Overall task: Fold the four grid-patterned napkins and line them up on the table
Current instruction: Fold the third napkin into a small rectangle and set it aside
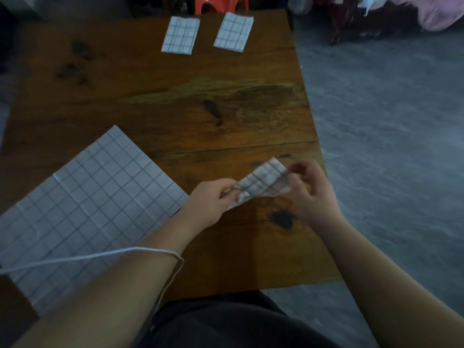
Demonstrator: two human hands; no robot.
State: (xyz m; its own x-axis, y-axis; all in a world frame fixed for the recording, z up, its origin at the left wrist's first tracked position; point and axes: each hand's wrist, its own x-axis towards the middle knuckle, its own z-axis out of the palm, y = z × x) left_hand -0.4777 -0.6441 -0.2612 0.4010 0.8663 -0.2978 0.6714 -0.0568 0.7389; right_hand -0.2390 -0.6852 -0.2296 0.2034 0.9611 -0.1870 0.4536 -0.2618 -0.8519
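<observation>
Item 1: first folded napkin [180, 35], a small rectangle lying at the far end of the surface [226, 116].
Item 2: second folded napkin [234, 31], lying near the first, to its right and apart from it, in the same row.
Item 3: third napkin [261, 184], already folded small and held just above the near right part of the surface. The left hand [213, 199] pinches its nearer end and the right hand [311, 192] pinches its farther end, fingers curled on the cloth. The picture is blurred here, so the exact fold cannot be told.
Item 4: flat napkin [88, 202], fully spread at the near left, untouched.
Sundries: a white cord [100, 256] across the left forearm; a red stool [221, 3] beyond the far edge.

Step in hand, as judged: finishing the third fold. The next move calls for squaring the edges, then setting this napkin down level with the far pair. The flat napkin is left to fold.
</observation>
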